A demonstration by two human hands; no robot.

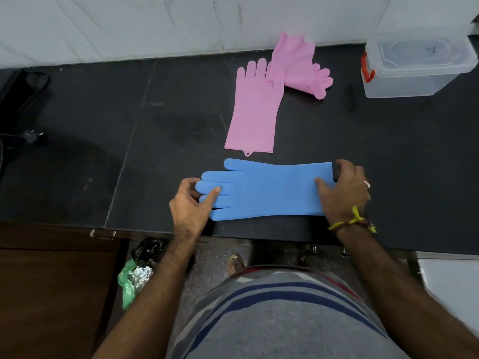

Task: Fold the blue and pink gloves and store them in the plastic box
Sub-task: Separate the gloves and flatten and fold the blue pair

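At the near edge of a black counter (155, 125), a blue glove (269, 190) lies flat, fingers pointing left. The left hand (189, 206) pinches its fingertips; the right hand (342, 190), fingers spread, presses and grips the cuff. Beyond lie two pink gloves (254, 110), one crumpled. Far right stands a lidded plastic box (414, 66).

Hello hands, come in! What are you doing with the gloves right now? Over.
Left hand on blue glove fingers, right hand at cuff. Pink gloves unfolded. Box empty. Nothing blocking.
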